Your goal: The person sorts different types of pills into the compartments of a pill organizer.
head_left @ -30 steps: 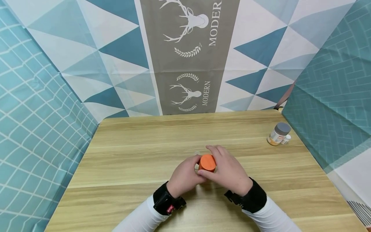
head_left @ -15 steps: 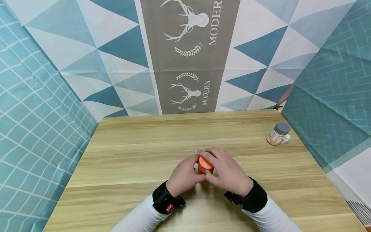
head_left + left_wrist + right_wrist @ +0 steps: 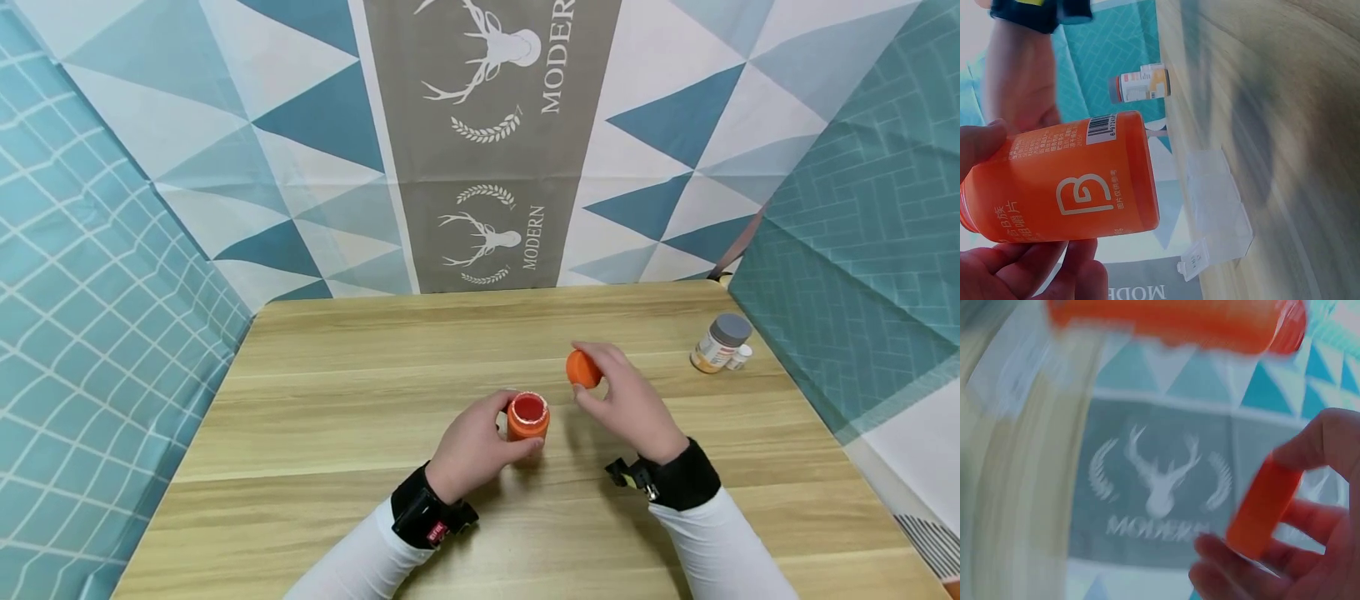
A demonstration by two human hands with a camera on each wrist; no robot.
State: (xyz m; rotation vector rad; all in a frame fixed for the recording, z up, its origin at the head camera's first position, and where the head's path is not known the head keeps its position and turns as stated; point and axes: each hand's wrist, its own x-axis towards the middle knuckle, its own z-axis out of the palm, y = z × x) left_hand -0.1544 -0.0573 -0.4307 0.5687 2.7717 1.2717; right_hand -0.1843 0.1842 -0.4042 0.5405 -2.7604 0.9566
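Observation:
In the head view my left hand (image 3: 474,443) grips an orange bottle (image 3: 528,427) with its mouth uncovered, facing up, its rim whitish and its inside red. The left wrist view shows the label of this bottle (image 3: 1066,181), with a barcode and white print; its base is off the wood. Up and to the right of it, my right hand (image 3: 632,407) pinches the round orange cap (image 3: 582,369). Fingers and thumb are around the edge of this cap (image 3: 1263,509) in the blurred right wrist view. A clear plastic compartment box (image 3: 1215,203) lies on the table beyond the bottle.
A grey-capped jar (image 3: 722,343) and a small white bottle (image 3: 739,357) stand together at the right rear of the wooden table (image 3: 360,367). Patterned cloths hang along the back and both sides. In the head view, the bottle and left hand largely hide the clear box.
The cap has come off the bottle. My right hand has carried it up and to the right, away from the bottle, while my left hand has stayed around the bottle in nearly the same place.

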